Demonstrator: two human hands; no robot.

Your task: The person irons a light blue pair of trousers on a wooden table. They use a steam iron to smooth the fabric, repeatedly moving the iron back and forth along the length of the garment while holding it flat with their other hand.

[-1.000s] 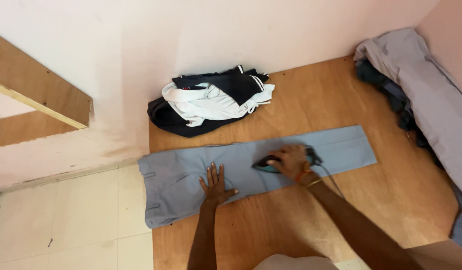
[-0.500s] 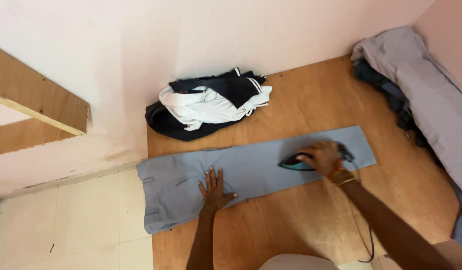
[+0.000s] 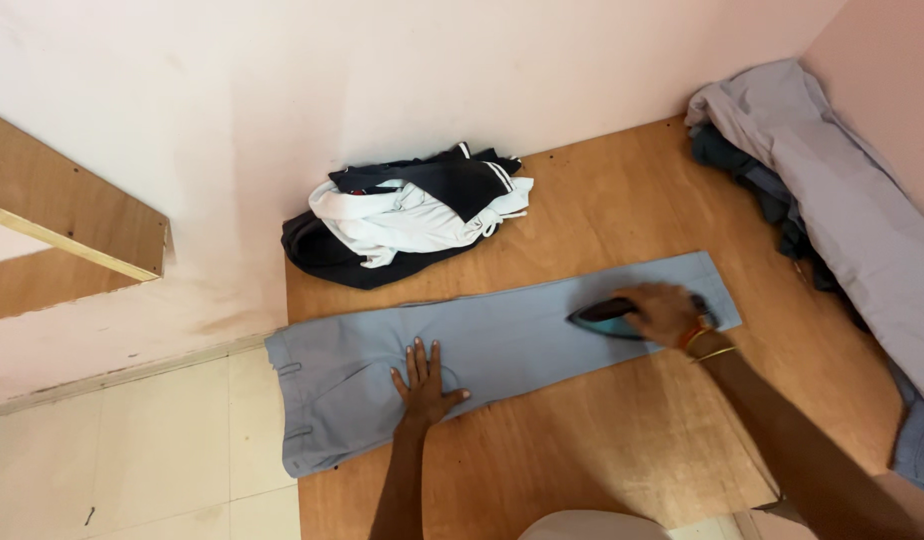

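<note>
While the right hand (image 3: 665, 312) wraps its fingers around the iron's (image 3: 604, 318) handle near the hem, the left hand (image 3: 423, 384), fingers spread flat, pins the light-blue trousers (image 3: 502, 340) on the wooden surface (image 3: 622, 430). The cloth looks soft and limp, the iron rigid and probably heavy, best held by its handle.

Single head-worn view, looking steeply down from above the wooden counter (image 3: 602, 440), facing the pink wall (image 3: 382, 90) at 12 o'clock. Mid range: both forearms enter from 6 o'clock, and the whole grey trousers (image 3: 502, 345) fit in frame. Floor tiles (image 3: 132, 450) show at 8 o'clock, a clothes heap (image 3: 842, 200) at 2 o'clock.
</note>
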